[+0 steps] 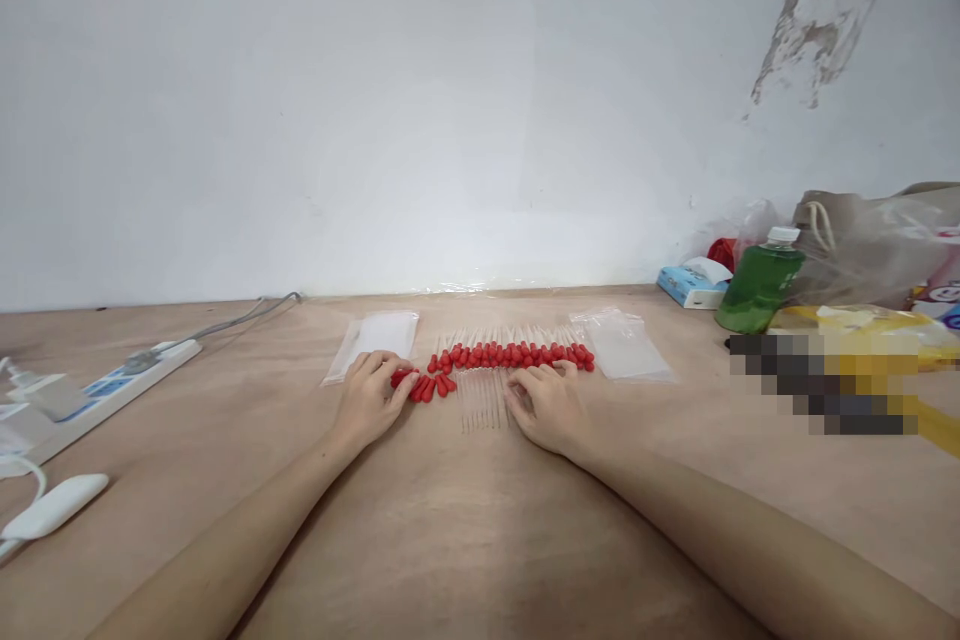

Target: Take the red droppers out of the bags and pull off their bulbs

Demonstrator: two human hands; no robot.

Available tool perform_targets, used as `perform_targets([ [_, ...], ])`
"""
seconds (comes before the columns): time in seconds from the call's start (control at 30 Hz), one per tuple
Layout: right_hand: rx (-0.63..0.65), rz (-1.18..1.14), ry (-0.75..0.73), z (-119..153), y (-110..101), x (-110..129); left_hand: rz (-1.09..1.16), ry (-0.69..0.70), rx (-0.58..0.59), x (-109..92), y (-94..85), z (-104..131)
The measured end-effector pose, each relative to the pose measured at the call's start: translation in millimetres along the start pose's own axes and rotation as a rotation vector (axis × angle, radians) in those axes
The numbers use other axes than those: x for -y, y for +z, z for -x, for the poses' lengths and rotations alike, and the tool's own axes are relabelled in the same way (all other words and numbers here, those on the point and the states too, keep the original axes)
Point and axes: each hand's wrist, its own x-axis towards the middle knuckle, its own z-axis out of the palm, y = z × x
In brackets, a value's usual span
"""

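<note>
A long row of red bulb-shaped pieces (517, 355) with thin clear stems lies across the middle of the table. Below its left end sits a smaller group of red pieces (431, 388). My left hand (369, 398) rests at that group, thumb and fingers closed around a red piece at its left edge. Several thin clear rods (482, 400) lie side by side between my hands. My right hand (549, 407) is at the right side of these rods, fingers bent and thumb near the index finger; what lies between its fingertips is too small to tell.
Clear plastic bags lie left (386, 332) and right (626, 345) of the row. A power strip (112, 395) with cables is at the left. Right stand a tissue pack (686, 286), a green bottle (761, 282) and bags (877, 250) against the wall.
</note>
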Motion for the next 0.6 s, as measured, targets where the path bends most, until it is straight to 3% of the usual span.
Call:
perform_targets([
  [0.17, 0.02, -0.035, -0.078, 2.6, -3.5, 3.3, -0.202, -0.25, 0.383, -8.7, 1.7, -52.9],
  [0.33, 0.013, -0.05, -0.062, 3.3, -1.9, 0.0, -0.222, -0.409, 0.663, -9.8, 27.6, -95.6],
  [0.47, 0.021, -0.058, -0.022, 3.1, 0.8, -3.7, -0.218, -0.496, 0.772, -8.9, 45.9, -103.3],
  [0.6, 0.039, -0.097, -0.032, 2.5, 2.6, -5.7, -0.167, -0.507, 0.805, -9.1, 52.0, -103.8],
])
